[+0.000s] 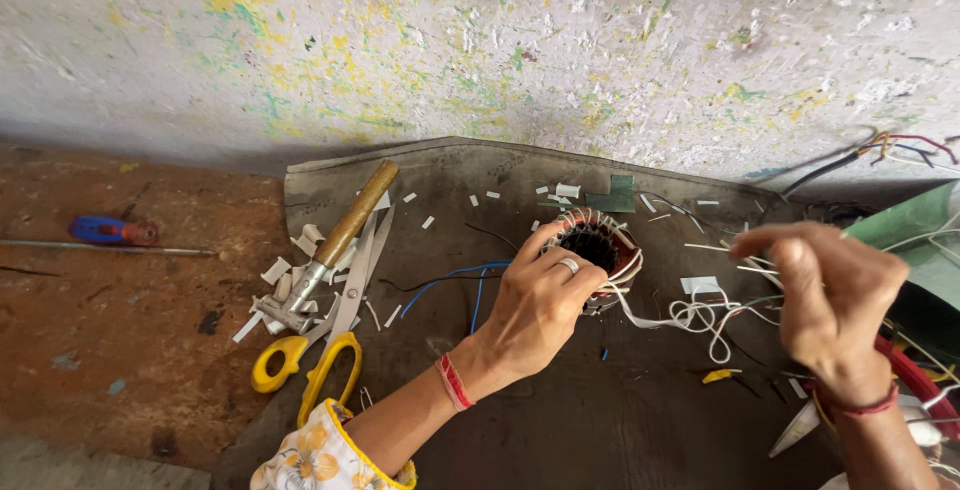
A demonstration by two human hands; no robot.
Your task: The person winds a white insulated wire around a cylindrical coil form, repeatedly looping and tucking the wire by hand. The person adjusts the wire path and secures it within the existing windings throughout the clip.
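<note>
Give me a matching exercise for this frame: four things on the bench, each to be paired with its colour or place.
Things:
1. scissors
2. screwdriver
3. motor coil
4. hammer

Descriptions:
A. blue and red handle, far left on the rusty surface
B. held under the left hand
C. yellow handles
D. wooden handle, lying across the scissors

Pairs: 1-C, 2-A, 3-B, 4-D
</note>
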